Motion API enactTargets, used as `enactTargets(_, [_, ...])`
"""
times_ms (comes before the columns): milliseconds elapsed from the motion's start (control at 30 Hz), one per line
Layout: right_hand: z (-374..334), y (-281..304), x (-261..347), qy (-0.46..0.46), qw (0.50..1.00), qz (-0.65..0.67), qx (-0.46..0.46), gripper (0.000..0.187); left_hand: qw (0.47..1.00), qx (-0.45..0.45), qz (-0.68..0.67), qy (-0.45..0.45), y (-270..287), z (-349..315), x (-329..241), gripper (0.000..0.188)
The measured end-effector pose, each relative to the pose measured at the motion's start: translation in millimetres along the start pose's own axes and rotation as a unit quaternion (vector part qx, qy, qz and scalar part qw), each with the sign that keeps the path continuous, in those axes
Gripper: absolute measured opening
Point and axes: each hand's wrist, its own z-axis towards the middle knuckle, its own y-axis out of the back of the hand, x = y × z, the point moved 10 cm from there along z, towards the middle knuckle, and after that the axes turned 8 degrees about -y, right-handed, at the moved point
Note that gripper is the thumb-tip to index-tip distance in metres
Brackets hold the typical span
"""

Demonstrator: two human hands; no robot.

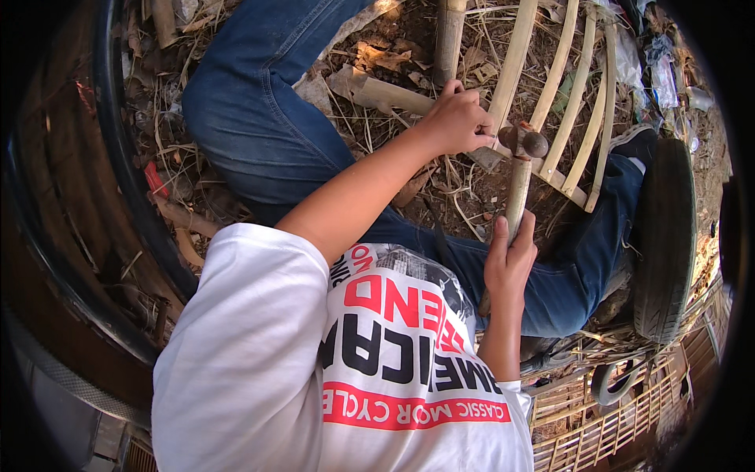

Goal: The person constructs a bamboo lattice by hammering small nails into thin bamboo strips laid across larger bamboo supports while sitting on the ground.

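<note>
My right hand (511,256) is wrapped round the wooden handle of a hammer (517,189). The hammer's rusty metal head (535,144) is up by the bamboo slats, just right of my left fingertips. My left hand (462,122) is closed in a pinch beside the lower end of one slat; what it pinches is too small to make out. Several pale bamboo slats (578,102) stand in a row, their near ends on a bamboo crosspiece (562,182). Part of the crosspiece is hidden behind the hammer head and my left hand.
My jeans-clad legs (259,118) lie bent on both sides of the work. A thick bamboo pole (450,39) and a wooden piece (377,93) lie beyond my left hand. A tire (666,244) stands at right, a woven bamboo lattice (605,409) lower right. Straw and litter cover the ground.
</note>
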Motion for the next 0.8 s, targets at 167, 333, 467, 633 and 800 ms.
enactTargets(167, [12.3, -17.6, -17.0, 0.008, 0.998, -0.064, -0.004, 0.021, 1.000, -0.017, 0.006, 0.011, 4.2, -0.6, 0.3, 0.015])
enactTargets(333, [4.3, -6.2, -3.6, -0.019, 0.999, -0.025, 0.011, 0.021, 1.000, 0.012, -0.004, 0.001, -3.9, -1.4, -1.0, 0.013])
enactTargets(467, [-7.7, 3.6, 8.4, 0.013, 1.000, 0.023, -0.017, 0.020, 1.000, 0.007, 0.002, 0.003, -2.7, -1.7, 1.1, 0.015])
enactTargets(633, [6.0, -15.4, -8.5, 0.019, 0.998, -0.057, -0.007, 0.021, 1.000, 0.012, 0.020, 0.007, -7.6, 0.3, 1.4, 0.016])
enactTargets(800, [-11.4, -2.2, -1.1, 0.005, 0.999, 0.025, -0.020, 0.020, 1.000, 0.012, 0.008, 0.014, -9.7, -3.2, 6.9, 0.018])
